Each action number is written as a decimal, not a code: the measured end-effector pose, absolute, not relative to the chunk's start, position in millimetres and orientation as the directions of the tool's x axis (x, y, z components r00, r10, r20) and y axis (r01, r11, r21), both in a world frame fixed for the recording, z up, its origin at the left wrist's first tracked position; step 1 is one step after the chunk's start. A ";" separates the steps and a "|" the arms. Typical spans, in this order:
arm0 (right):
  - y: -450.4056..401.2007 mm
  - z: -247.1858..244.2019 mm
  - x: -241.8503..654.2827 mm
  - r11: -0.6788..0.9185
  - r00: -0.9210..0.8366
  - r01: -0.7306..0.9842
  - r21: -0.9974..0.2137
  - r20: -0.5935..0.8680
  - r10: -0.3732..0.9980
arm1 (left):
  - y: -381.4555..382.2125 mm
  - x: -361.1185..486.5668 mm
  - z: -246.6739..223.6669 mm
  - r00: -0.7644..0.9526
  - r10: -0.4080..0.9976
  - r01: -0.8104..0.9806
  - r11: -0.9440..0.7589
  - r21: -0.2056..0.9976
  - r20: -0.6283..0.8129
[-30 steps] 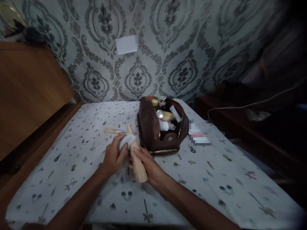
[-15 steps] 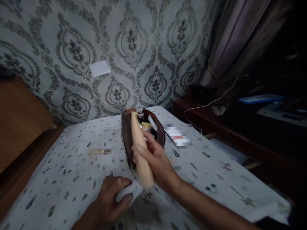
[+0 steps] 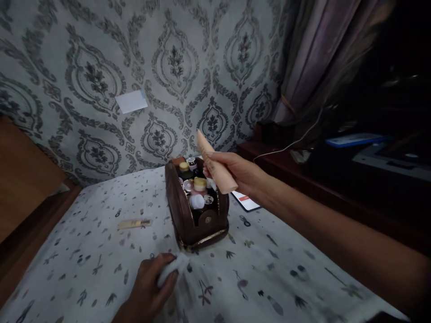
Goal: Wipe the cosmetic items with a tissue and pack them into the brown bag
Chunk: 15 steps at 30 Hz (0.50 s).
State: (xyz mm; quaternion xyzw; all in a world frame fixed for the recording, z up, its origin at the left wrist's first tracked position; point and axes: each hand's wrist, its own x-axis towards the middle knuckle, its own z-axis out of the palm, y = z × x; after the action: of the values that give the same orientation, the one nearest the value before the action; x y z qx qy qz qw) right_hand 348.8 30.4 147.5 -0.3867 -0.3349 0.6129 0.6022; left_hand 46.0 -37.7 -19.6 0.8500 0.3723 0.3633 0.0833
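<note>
My right hand (image 3: 232, 168) is closed round a peach-coloured squeeze tube (image 3: 215, 168), held tilted above the right side of a brown cosmetic bag (image 3: 182, 220). The bag stands unzipped on the patterned sheet. Inside it are several bottles and jars, among them a gold-lidded jar (image 3: 200, 184) and a white-capped bottle (image 3: 197, 201). Low in front of the bag, my left hand (image 3: 151, 280) pinches a crumpled white tissue (image 3: 173, 268) near the sheet. A slim beige tube with a darker end (image 3: 134, 224) lies left of the bag.
A phone with a lit screen (image 3: 247, 202) lies right of the bag, partly behind my forearm. A white card (image 3: 131, 102) is on the patterned wall. A white cable (image 3: 289, 146) runs across the dark red furniture at right. Brown wooden furniture (image 3: 27, 179) stands at left.
My right hand has lifted the peach tube up and to the right, uncovering the bag's contents. My left hand, still with the tissue, sits slightly lower and further left. The view has shifted a little.
</note>
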 end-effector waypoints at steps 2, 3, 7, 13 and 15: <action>39.2 144.9 346.4 0.068 0.081 -0.521 -0.851 0.030 0.996 | -38.0 46.8 -24.4 0.432 0.726 0.582 -0.678 0.449 0.535; 44.3 143.7 344.9 0.141 0.120 -0.540 -0.830 0.090 0.989 | -37.8 47.6 -26.3 0.424 0.734 0.584 -0.670 0.458 0.531; 67.9 139.0 338.2 0.414 0.293 -0.562 -0.716 0.296 0.909 | -34.9 49.5 -32.1 0.421 0.753 0.585 -0.652 0.483 0.506; 100.6 124.6 322.0 0.498 0.351 -0.503 -0.707 0.360 0.865 | -33.5 50.2 -35.4 0.426 0.765 0.584 -0.640 0.499 0.483; 110.8 119.5 314.2 0.459 0.359 -0.484 -0.745 0.309 0.881 | -33.9 51.2 -34.3 0.435 0.772 0.589 -0.634 0.502 0.464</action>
State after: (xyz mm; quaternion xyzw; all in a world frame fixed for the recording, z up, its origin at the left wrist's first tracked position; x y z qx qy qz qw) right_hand 314.2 110.8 119.5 -0.2781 -0.3565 0.4395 0.7761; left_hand 51.2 -33.9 -34.3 0.8365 0.4066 0.3421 0.1336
